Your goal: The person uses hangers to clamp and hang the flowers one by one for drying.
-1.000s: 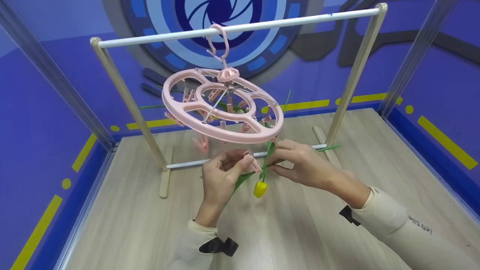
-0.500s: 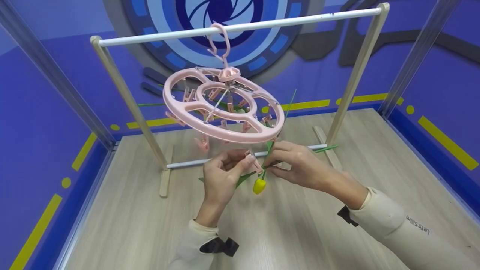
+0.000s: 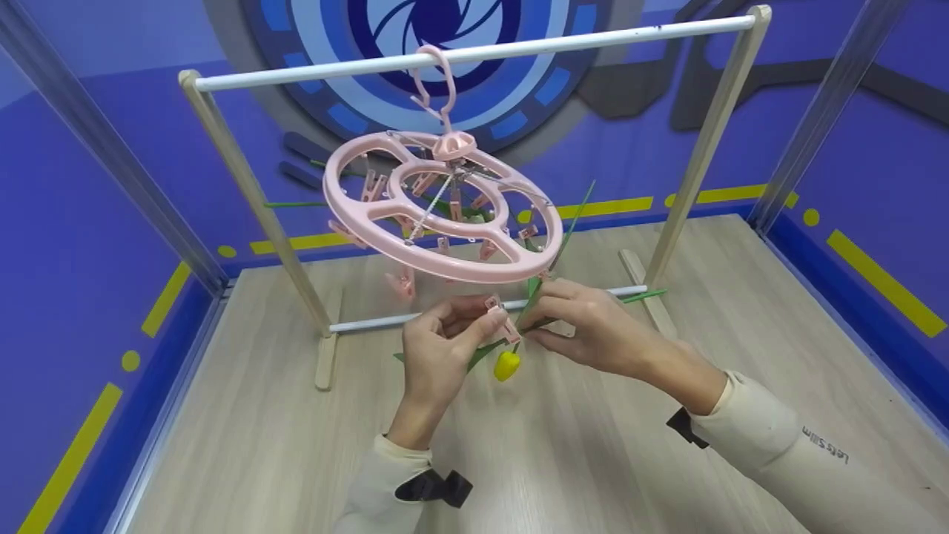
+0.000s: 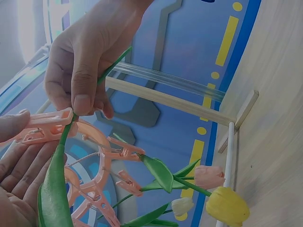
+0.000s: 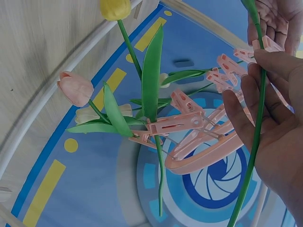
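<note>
My left hand (image 3: 437, 348) pinches a pink clothespin (image 3: 506, 324) below the round pink hanger (image 3: 445, 259), thumb on top. My right hand (image 3: 586, 319) pinches a thin green artificial-flower stem (image 5: 261, 109) between thumb and fingers, just right of the clothespin. In the left wrist view that stem crosses the clothespin's tip (image 4: 70, 117), with a long leaf (image 4: 53, 189) below; whether the tip clamps it I cannot tell. The flower head of this stem is not visible. A yellow tulip (image 3: 507, 366) hangs head down beside the hands, its stem in another clothespin (image 5: 175, 124).
The hanger hooks over a white rod (image 3: 593, 46) on a wooden stand (image 3: 712, 126). Other clothespins (image 3: 404, 283) dangle from it. A pink tulip (image 5: 75, 89) and a white tulip (image 4: 182, 206) also hang there. Patterned blue walls enclose the wooden tabletop (image 3: 563, 460).
The yellow tulip has swung slightly left and up, and its stem end leans further right. Both hands have shifted only a little; their grips look the same.
</note>
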The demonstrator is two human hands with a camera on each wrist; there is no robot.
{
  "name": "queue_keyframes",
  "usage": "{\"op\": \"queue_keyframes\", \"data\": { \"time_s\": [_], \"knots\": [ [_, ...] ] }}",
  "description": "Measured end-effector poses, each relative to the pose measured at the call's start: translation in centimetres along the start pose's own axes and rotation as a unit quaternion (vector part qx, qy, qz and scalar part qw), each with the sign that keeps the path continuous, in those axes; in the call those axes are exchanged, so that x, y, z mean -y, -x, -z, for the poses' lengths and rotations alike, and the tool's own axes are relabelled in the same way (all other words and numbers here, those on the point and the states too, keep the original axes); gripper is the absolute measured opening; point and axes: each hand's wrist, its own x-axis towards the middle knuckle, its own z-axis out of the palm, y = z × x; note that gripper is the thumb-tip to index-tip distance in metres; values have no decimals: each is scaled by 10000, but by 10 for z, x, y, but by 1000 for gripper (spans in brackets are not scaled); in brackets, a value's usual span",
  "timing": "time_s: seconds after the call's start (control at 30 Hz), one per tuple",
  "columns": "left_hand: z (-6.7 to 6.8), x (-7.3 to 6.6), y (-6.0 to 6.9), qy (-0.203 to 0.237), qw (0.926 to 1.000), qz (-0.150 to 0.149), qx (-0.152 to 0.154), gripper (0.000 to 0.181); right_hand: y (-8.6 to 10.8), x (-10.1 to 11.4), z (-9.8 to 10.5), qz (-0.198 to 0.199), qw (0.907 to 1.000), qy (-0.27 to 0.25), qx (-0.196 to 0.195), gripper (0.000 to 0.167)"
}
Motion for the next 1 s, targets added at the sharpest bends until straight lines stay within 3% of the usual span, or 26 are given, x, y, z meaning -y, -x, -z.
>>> {"op": "queue_keyframes", "data": {
  "time_s": [0.27,0.6,1.0],
  "knots": [
    [0,0,0,44,10000,80,-7,22,0,0,0,-48,10000,48,-22,26],
    [2,1,1,-157,9990,408,-96,28,2,-1,6,-211,9995,240,28,31],
    [17,7,-1,-309,9990,246,-214,29,19,-11,27,-609,9950,777,-147,28]
  ]
}}
